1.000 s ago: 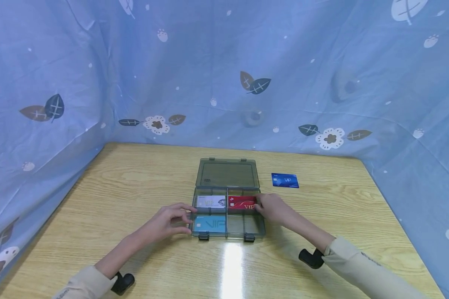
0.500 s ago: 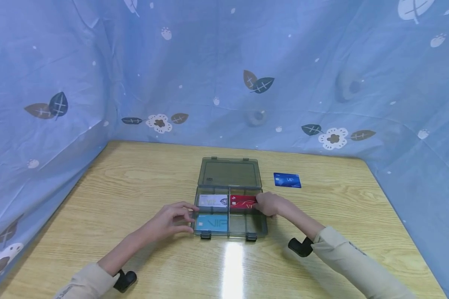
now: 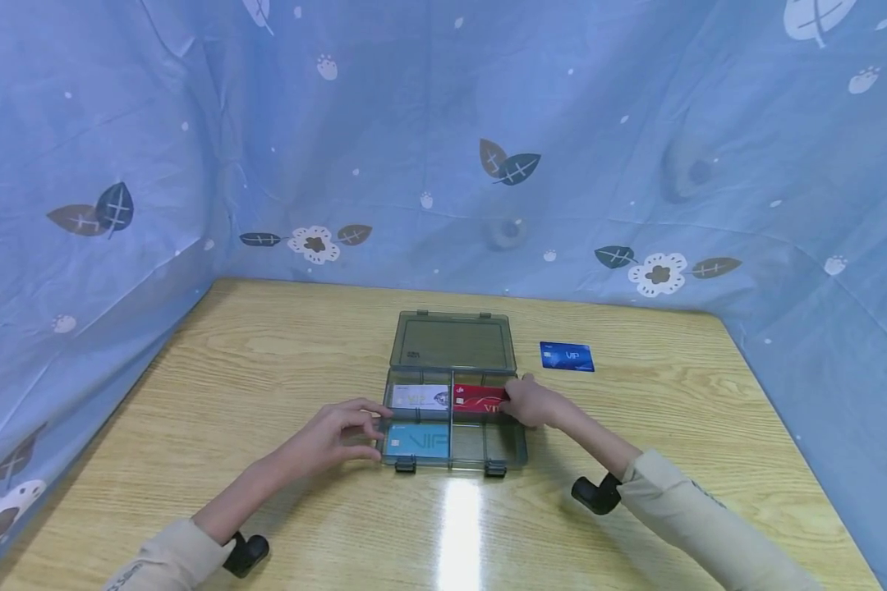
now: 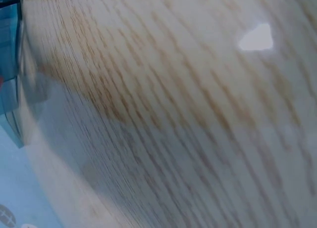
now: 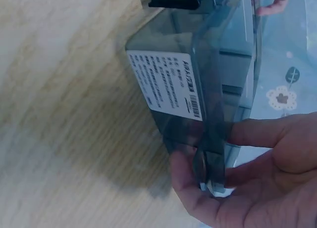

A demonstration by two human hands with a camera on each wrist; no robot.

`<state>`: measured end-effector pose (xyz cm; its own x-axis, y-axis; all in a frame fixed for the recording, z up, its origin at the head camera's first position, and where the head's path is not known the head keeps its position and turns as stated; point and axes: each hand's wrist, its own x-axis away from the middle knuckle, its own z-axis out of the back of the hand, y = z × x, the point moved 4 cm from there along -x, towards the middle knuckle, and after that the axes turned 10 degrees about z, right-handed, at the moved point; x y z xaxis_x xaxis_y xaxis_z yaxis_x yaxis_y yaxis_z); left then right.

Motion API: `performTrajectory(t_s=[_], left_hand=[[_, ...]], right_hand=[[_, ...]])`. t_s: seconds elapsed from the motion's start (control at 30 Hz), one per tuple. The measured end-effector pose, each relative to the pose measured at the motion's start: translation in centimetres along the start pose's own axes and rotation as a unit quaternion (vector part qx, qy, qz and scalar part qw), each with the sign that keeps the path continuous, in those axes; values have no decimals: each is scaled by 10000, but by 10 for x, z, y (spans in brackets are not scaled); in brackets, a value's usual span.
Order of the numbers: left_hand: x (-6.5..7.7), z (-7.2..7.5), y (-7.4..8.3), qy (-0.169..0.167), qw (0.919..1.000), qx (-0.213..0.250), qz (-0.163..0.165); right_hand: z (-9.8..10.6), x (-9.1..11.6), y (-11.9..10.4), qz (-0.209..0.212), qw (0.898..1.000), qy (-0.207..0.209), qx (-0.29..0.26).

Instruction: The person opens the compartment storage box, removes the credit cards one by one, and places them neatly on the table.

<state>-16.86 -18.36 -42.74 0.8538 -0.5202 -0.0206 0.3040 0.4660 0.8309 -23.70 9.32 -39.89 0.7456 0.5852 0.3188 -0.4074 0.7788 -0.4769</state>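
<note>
A dark see-through storage box [image 3: 452, 466] lies on the table with its lid folded back. My right hand [image 3: 535, 400] reaches over the box's right wall. Its thumb and index finger pinch the right end of a red VIP card [image 3: 476, 397] in the back right compartment; in the right wrist view the pinched end is hidden. Another finger [image 5: 187, 181] lies outside the wall. My left hand [image 3: 333, 435], fingers loosely bent, rests against the box's left wall. A white VIP card [image 3: 420, 397] sits back left, a teal VIP card [image 3: 417, 441] front left.
Behind and right of the box, a blue VIP card [image 3: 567, 356] lies flat on the wooden table [image 3: 288, 345]. The lid [image 3: 454, 341] spreads toward the back. A blue patterned curtain [image 3: 384, 123] encloses the back and sides.
My right hand has shifted slightly left over the red card, covering a little more of its end. The left hand and the cards look unmoved; the view shifted slightly.
</note>
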Motion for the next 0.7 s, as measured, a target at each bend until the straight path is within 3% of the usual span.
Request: performTrajectory(t_s=[0.33, 0.57, 0.7], left_hand=[[-1, 0, 1, -10, 10000, 24, -39], [-1, 0, 0, 59, 9997, -179, -151], [-1, 0, -1, 60, 9997, -153, -206]], right_hand=[[-3, 1, 5, -243, 9929, 1137, -247], [-2, 10, -5, 192, 9795, 1976, -355], [-5, 10, -9, 434, 9708, 2146, -981]])
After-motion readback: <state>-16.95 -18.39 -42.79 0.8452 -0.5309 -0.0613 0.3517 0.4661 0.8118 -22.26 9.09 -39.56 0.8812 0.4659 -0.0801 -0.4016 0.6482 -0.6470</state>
